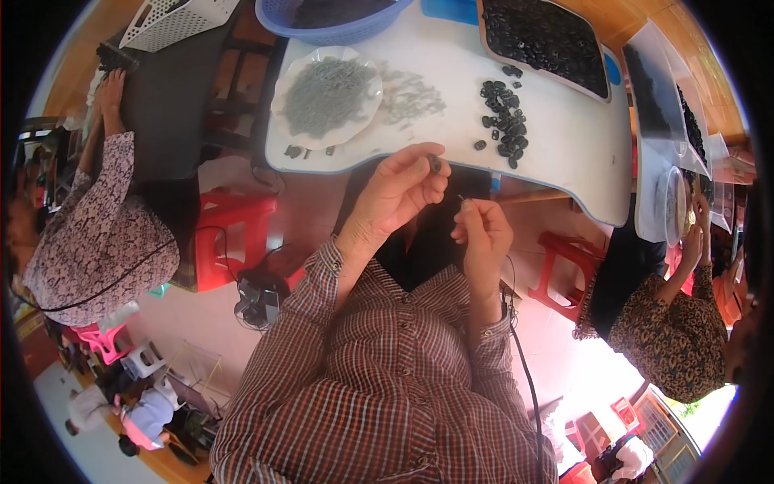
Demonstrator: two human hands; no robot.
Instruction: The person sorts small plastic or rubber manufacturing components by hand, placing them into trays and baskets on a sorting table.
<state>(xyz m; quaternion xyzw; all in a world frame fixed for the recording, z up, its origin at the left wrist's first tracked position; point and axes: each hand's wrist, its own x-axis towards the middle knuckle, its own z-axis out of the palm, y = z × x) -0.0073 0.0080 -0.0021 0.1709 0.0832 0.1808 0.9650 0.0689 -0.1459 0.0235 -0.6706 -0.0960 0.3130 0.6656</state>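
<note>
My left hand (395,192) is raised just in front of the white table's near edge, its thumb and forefinger pinching a small black rounded piece (435,164). Lower and to the right, my right hand (485,234) is closed in a pinch; a tiny thin thing shows at its fingertips, too small to name. The two hands are apart. Beyond them, a white scalloped plate (373,95) bears a heap of small grey pieces (324,93), with more grey pieces (411,98) scattered beside it. Loose black pieces (508,121) lie to the right on the table.
A tray of black pieces (544,36) and a blue basket (343,34) stand at the table's far side. Red stools (234,234) flank me. Co-workers sit left (105,234) and right (669,331). A black cable (524,363) hangs by my right side.
</note>
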